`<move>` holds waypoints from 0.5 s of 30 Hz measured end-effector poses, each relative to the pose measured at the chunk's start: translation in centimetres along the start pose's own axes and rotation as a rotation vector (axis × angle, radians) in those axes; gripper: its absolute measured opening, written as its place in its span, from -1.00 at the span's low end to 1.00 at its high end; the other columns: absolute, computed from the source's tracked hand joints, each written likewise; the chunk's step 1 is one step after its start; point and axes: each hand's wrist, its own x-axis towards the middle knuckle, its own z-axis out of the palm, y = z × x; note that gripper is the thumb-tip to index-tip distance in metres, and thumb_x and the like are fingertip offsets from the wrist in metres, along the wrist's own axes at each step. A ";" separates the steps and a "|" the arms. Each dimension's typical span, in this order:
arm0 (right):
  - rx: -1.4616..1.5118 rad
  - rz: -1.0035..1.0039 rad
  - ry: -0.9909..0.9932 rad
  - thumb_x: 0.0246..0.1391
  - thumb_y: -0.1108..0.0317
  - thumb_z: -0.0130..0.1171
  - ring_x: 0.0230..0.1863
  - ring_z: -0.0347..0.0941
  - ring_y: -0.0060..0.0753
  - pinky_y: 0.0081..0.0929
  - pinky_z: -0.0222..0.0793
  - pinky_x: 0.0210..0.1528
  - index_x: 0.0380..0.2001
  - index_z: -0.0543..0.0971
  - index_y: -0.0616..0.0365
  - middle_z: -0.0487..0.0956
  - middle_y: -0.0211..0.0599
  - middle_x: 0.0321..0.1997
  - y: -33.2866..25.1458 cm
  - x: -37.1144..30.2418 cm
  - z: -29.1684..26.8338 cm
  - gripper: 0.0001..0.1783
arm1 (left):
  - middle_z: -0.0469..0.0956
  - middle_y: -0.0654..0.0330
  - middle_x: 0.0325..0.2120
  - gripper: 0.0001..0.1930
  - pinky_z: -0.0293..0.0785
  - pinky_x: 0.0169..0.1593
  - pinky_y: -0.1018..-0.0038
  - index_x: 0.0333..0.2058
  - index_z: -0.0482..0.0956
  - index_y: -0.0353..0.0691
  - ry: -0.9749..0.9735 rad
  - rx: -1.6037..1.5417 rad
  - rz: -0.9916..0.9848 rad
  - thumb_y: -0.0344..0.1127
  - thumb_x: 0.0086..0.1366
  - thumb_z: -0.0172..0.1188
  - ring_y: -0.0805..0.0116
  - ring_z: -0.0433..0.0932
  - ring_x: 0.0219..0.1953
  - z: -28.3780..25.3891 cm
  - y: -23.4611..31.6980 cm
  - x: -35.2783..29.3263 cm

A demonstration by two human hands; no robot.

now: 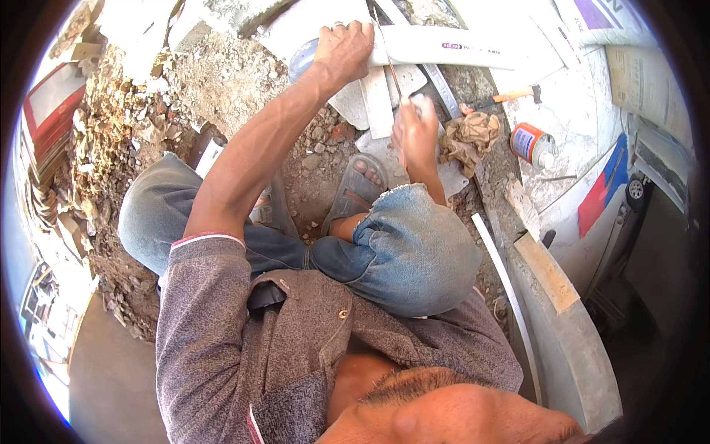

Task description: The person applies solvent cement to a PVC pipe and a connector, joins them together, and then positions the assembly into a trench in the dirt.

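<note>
A white plastic pipe [451, 46] lies across the far middle, its left end looking bluish and open. My left hand [345, 50] is closed over the pipe near that end and presses down on it. My right hand [416, 133] grips a hacksaw blade [392, 65], long, thin and brownish, which runs away from me across the pipe just right of my left hand. Something whitish shows at the right hand's fingers, too bright to make out. Under the pipe are pale slabs [351, 103] and a flat metal bar [441, 90].
Crumpled brown paper [471, 139] lies right of my right hand. Beyond it are an orange-handled tool [515, 95] and an orange can [529, 143]. A white strip [510, 288] stands beside my knee. Rubble [133, 140] covers the ground at left. My sandalled feet [358, 186] are below the pipe.
</note>
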 end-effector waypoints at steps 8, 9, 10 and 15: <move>-0.050 -0.109 -0.032 0.22 0.37 0.02 -0.77 0.13 -0.73 -0.67 -0.02 -0.78 -0.30 0.32 0.13 0.30 -0.50 -0.67 1.8 -0.5 -0.2 -0.89 | 0.52 0.05 -0.24 -0.60 0.44 -0.13 0.06 -0.13 0.43 -0.32 -0.023 -0.037 -0.024 -0.34 0.03 0.24 0.03 0.55 -0.14 -0.1 0.0 0.7; -0.014 -0.056 -0.039 0.22 0.37 0.01 -0.79 0.11 -0.72 -0.66 -0.05 -0.80 -0.30 0.32 0.12 0.27 -0.52 -0.69 1.7 -0.5 -0.1 -0.89 | 0.52 0.05 -0.24 -0.60 0.44 -0.12 0.06 -0.13 0.43 -0.32 -0.014 -0.025 -0.039 -0.34 0.02 0.25 0.02 0.55 -0.13 0.0 -0.2 0.3; 0.022 -0.011 -0.020 0.23 0.37 0.00 -0.80 0.09 -0.72 -0.65 -0.08 -0.81 -0.31 0.31 0.11 0.25 -0.53 -0.70 1.0 -0.5 0.2 -0.89 | 0.52 0.05 -0.24 -0.59 0.44 -0.12 0.05 -0.14 0.43 -0.32 -0.006 -0.021 -0.028 -0.34 0.02 0.25 0.02 0.55 -0.13 0.1 0.0 0.1; -0.009 -0.023 0.001 0.24 0.35 -0.02 -0.82 0.04 -0.74 -0.64 -0.13 -0.83 -0.35 0.28 0.11 0.19 -0.58 -0.76 -0.6 4.4 3.3 -0.87 | 0.52 0.01 -0.21 -0.54 0.45 -0.10 0.03 -0.12 0.41 -0.33 0.050 -0.078 -0.026 -0.29 0.00 0.30 0.00 0.54 -0.11 0.9 0.3 0.2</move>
